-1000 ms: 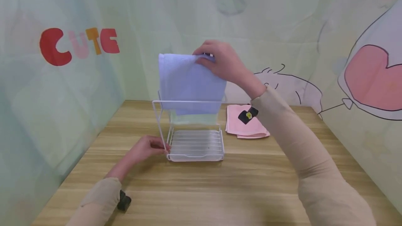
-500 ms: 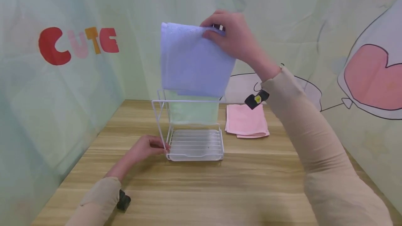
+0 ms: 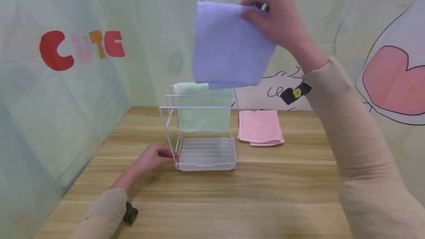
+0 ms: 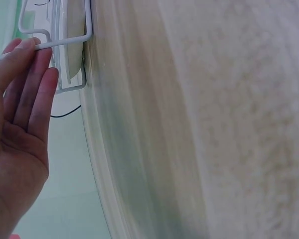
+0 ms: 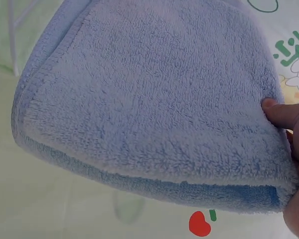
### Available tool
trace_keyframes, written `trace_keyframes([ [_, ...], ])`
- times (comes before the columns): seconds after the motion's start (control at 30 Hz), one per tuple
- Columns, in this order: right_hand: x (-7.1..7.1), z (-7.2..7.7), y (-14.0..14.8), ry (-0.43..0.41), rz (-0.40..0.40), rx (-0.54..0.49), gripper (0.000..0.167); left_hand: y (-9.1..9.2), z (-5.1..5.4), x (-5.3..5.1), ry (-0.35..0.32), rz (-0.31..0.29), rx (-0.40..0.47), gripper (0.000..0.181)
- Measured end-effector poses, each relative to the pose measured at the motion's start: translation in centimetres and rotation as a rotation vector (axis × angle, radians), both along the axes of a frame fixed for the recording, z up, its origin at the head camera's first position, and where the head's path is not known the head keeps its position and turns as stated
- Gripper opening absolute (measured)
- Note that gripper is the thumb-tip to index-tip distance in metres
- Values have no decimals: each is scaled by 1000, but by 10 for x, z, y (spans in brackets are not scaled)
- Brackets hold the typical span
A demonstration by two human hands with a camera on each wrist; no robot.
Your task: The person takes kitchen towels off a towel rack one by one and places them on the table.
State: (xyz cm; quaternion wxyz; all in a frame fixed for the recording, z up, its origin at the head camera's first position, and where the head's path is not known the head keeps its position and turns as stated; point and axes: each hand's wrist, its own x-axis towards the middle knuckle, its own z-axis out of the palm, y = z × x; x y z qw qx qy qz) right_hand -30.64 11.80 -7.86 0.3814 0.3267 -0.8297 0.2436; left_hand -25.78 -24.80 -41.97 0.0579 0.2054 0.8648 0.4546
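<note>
Right hand [image 3: 279, 17]: our fingers pinch blue cloth [image 3: 230, 49] above rack [image 3: 207, 166]. Left hand [image 3: 153, 157]: fingers pinch rack's near-left corner. Green cloth [image 3: 204, 111] hangs on rack; pink cloth [image 3: 259, 126] near back edge of table [image 3: 225, 205].

A booth-like setting, home or workplace unclear, where creased cloth walls [image 3: 149, 47] enclosed a wood-grain surface [image 3: 259, 194], colourful CUTE lettering [image 3: 97, 43] and a pink heart [image 3: 386, 80] decorated them.

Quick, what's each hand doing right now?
Left hand: closed, pinching the white wire rack low on its side.
Right hand: closed, holding the folded lavender towel by its top edge.
</note>
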Motion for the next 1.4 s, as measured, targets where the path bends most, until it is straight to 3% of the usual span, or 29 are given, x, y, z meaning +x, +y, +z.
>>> trace_keyframes([
  [0.43, -4, -15, 45, -28, -70, 103, 19, -6, -1, 3, -3, 20, 18, 16],
  [0.97, -13, -52, 114, -61, -118, 208, 15, -6, -1, 5, -11, 26, 24, 16],
  [1.2, -20, -73, 144, -121, -152, 303, 11, -7, 0, 7, -19, 36, 29, 16],
  [1.4, -28, -93, 171, -229, -184, 422, 14, -7, 2, 8, -18, 43, 21, 18],
])
